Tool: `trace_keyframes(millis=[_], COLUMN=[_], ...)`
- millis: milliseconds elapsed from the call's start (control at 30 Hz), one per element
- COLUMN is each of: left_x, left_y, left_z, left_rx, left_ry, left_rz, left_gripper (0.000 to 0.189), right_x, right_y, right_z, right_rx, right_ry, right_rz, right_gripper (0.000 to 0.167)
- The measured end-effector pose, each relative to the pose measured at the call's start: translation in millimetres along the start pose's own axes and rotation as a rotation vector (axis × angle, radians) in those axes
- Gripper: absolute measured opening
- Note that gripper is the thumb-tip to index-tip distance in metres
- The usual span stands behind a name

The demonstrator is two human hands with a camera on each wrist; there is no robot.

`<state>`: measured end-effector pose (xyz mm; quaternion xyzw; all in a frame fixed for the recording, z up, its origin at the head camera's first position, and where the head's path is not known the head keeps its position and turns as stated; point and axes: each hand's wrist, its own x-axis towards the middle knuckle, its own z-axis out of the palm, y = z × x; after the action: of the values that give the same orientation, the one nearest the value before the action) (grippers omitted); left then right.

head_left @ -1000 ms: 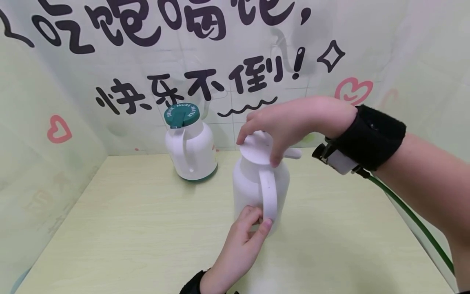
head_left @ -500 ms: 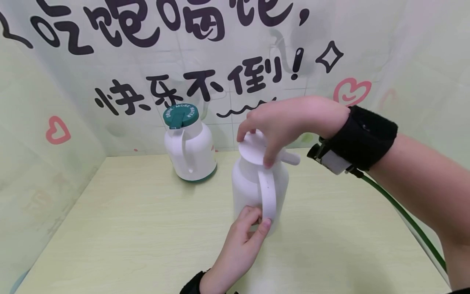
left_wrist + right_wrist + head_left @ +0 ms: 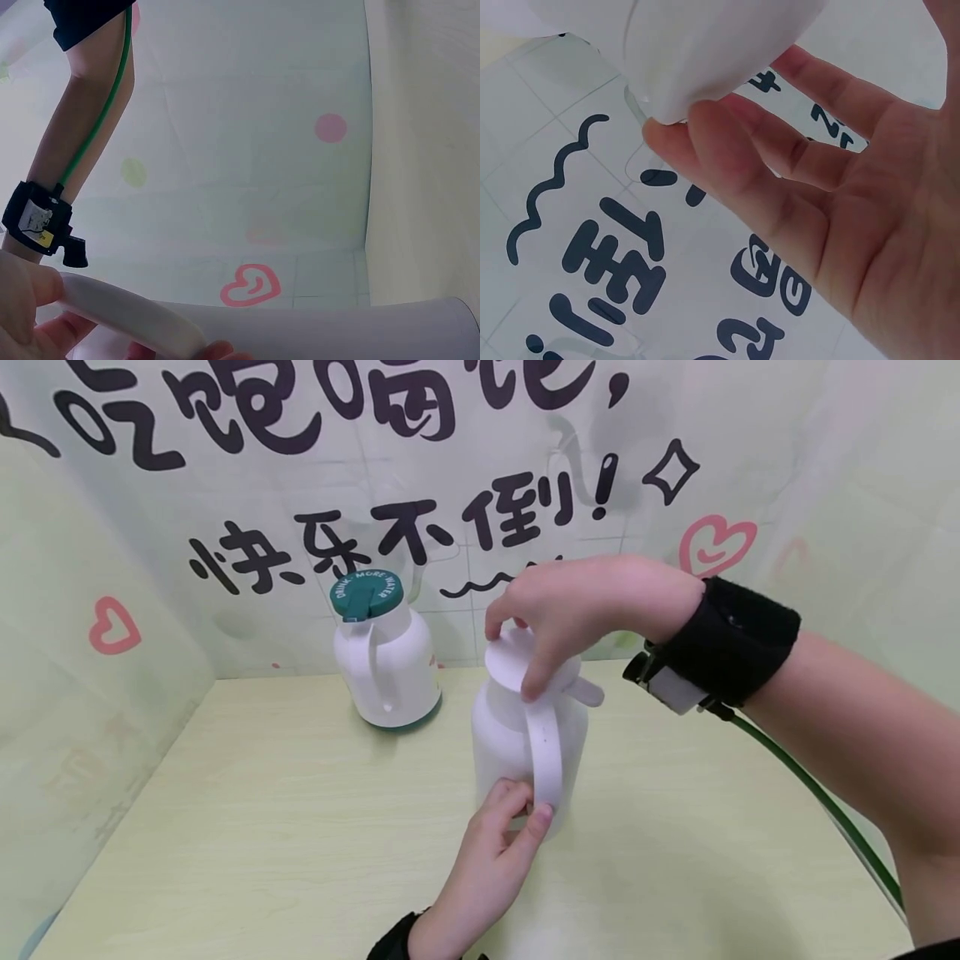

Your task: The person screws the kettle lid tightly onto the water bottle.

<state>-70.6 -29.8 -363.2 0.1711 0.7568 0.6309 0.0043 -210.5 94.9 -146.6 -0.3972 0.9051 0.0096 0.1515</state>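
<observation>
A white thermos jug (image 3: 497, 739) stands upright on the table, its handle (image 3: 545, 747) facing me. Thumb and fingers of my left hand (image 3: 487, 852) grip the lower part of that handle; the left wrist view shows them around the handle (image 3: 131, 311) beside the jug's body (image 3: 352, 330). From above, my right hand (image 3: 573, 610) holds the white round lid (image 3: 504, 667), thumb at the near edge and fingers at the far side. A short spout-like tab (image 3: 586, 692) sticks out to the right below it. In the right wrist view, bent fingers (image 3: 727, 146) touch the white lid's edge (image 3: 712, 52).
A second white jug (image 3: 397, 668) with a green lid (image 3: 367, 595) and green base stands at the back left. Behind is a curtain (image 3: 315, 635) printed with black characters and pink hearts. A green cable (image 3: 802, 785) runs from the right wrist camera along the arm.
My right hand has turned the lid clockwise as seen from above; the thumb shifted left and the tab swung toward me. The left hand stays on the handle.
</observation>
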Motion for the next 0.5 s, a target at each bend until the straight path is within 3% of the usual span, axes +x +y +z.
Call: trace_keyframes(millis=[500], left_x=[0.1], left_y=[-1.3], left_z=[1.3], left_rx=[-0.012], left_ry=[0.018], left_rz=[-0.006], left_gripper=[0.016], right_x=[4.0], right_y=[0.5], right_z=[6.4], right_rx=[-0.037], right_ry=[0.037], right_rz=[-0.021], right_gripper=[0.057])
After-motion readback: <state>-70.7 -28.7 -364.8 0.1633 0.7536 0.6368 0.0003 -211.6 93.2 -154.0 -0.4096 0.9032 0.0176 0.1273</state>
